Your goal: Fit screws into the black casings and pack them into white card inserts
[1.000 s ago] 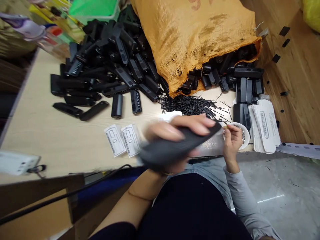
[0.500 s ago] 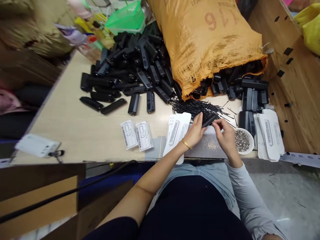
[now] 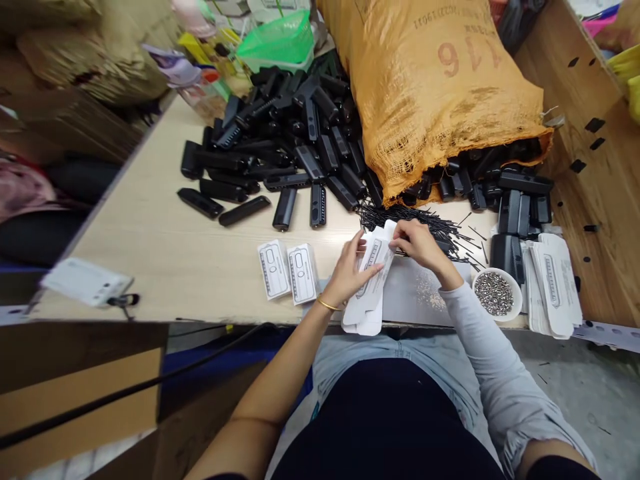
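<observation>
White card makes up the carton (image 3: 369,287) in both hands, at the front edge of the tabletop (image 3: 160,227), right of its middle. The left hand (image 3: 345,272) clasps it, thumb laid across the printed face and fingers at its left side; a gold bangle (image 3: 329,305) circles that wrist. The right hand (image 3: 420,245) pinches the far end between thumb and fingers, though the exact contact is too small to tell. More white card (image 3: 370,325) shows under the carton, jutting slightly past the front edge. Just right lies a grey mat (image 3: 400,293) with pale grains (image 3: 431,292) scattered on it. Beyond the hands spreads a heap of thin black sticks (image 3: 453,233). Left of the hands, two boxes (image 3: 289,273) stand side by side near the front edge. Toward the front right corner come a white bowl (image 3: 517,293) of small metal bits and, beside it, a stack of flat cartons (image 3: 555,287). Behind these, black cases (image 3: 507,253) sit by the right edge. An orange sack (image 3: 450,87) lies across the back right, its open mouth full of similar cases. To its left, a large pile of black cases (image 3: 300,143) reaches toward a green basket (image 3: 277,41) at the back edge. Near the front left corner rests a white device (image 3: 83,283) with a dark plug (image 3: 129,300).
</observation>
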Motion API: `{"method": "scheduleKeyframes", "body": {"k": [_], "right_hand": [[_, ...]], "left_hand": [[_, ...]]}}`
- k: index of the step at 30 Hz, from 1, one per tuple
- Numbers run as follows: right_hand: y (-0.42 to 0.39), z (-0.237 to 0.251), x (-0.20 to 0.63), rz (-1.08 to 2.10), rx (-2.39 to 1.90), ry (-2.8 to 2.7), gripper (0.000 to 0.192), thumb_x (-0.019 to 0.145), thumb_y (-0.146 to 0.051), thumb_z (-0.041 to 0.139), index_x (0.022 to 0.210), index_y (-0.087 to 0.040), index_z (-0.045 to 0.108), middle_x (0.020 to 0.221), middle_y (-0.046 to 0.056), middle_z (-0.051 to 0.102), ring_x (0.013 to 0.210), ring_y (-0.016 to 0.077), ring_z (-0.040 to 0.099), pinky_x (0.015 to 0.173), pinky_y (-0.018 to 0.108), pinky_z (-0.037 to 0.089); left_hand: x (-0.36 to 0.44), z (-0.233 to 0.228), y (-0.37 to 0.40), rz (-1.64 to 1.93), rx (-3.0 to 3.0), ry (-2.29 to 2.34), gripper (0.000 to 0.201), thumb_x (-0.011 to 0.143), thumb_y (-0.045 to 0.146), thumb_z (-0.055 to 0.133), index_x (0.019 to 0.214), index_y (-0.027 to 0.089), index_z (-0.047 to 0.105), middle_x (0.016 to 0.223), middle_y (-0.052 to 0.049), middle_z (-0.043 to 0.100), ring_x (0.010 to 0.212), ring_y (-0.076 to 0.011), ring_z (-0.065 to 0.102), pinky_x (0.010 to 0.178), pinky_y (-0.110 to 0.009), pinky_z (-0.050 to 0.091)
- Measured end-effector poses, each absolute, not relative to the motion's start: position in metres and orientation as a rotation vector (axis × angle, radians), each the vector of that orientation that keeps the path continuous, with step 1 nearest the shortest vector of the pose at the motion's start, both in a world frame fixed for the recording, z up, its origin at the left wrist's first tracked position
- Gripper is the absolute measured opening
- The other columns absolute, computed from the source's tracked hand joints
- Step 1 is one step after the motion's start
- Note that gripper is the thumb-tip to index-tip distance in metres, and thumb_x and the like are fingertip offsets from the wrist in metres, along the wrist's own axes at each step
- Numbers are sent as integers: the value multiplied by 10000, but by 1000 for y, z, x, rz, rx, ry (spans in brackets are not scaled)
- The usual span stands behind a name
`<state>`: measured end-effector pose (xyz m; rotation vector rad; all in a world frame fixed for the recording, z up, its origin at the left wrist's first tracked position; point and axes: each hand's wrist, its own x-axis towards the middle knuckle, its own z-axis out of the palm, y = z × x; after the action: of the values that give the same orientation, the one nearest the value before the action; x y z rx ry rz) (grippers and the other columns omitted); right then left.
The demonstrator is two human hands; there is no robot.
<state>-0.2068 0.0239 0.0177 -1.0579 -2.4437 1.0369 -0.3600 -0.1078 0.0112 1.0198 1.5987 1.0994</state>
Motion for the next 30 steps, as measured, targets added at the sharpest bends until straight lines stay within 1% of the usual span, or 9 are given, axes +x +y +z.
{"method": "scheduleKeyframes", "body": {"k": [4,8,10,13,17,21,23,25,30], "right_hand": [[27,26,-174,1621,-566,-1996,243,803,-360,660,726,-173,525,814,25,589,805,162,524,774,326,443],[5,15,-159,1712,-601,-1533,239,772,-349,706,796,-181,538,830,16,573,806,142,549,746,295,481],[-12,9,-160,1515,-845,-1447,228,796,-354,690,935,-198,600,970,40,573,879,141,556,776,285,487],[-34,1,-162,1346,-1067,-1427,252,854,-421,613,931,-186,660,1127,81,531,1024,166,535,790,263,484],[-45,-8,-160,1450,-1086,-1326,330,896,-444,550,749,-150,574,892,56,527,800,132,520,612,221,438],[-45,-6,-157,1451,-1025,-1220,276,876,-409,595,1043,-199,531,979,43,563,876,135,550,761,247,473],[-43,-3,-157,1552,-951,-1143,275,866,-432,606,964,-188,525,962,41,570,891,136,561,797,258,476],[-39,-2,-159,1675,-921,-1027,317,838,-439,643,809,-162,492,856,22,556,799,114,551,752,239,471],[-36,-10,-164,1711,-1075,-835,366,721,-417,760,775,-132,536,710,-15,516,596,71,466,555,188,393]], "left_hand": [[-336,34,-115,983,407,733,683,715,617,688,1134,84,601,1031,-182,613,900,-244,626,838,-355,521],[-314,34,-111,1122,345,708,768,754,523,713,1383,227,386,987,-121,646,676,-198,657,621,-318,550],[-306,32,-106,1153,367,764,847,792,398,715,1469,362,208,1019,-84,644,689,-202,677,632,-338,563],[-297,32,-100,1131,387,848,740,813,313,692,1424,370,278,1008,-64,639,665,-198,680,636,-347,572],[-288,32,-96,1063,428,951,600,797,303,700,1287,240,359,951,-76,643,610,-187,660,578,-314,558],[-284,31,-93,1106,471,1024,907,783,339,711,1448,262,100,870,-67,658,569,-196,640,565,-332,540],[-283,29,-93,1065,526,1058,992,784,367,706,1490,239,21,816,-63,658,566,-209,630,557,-328,518],[-282,26,-96,1029,691,1139,1008,794,372,697,1516,195,17,842,-78,662,638,-205,633,608,-303,504],[-280,15,-97,968,1064,1330,992,857,378,633,1535,140,-51,936,-84,657,858,-183,614,834,-293,461]]}}
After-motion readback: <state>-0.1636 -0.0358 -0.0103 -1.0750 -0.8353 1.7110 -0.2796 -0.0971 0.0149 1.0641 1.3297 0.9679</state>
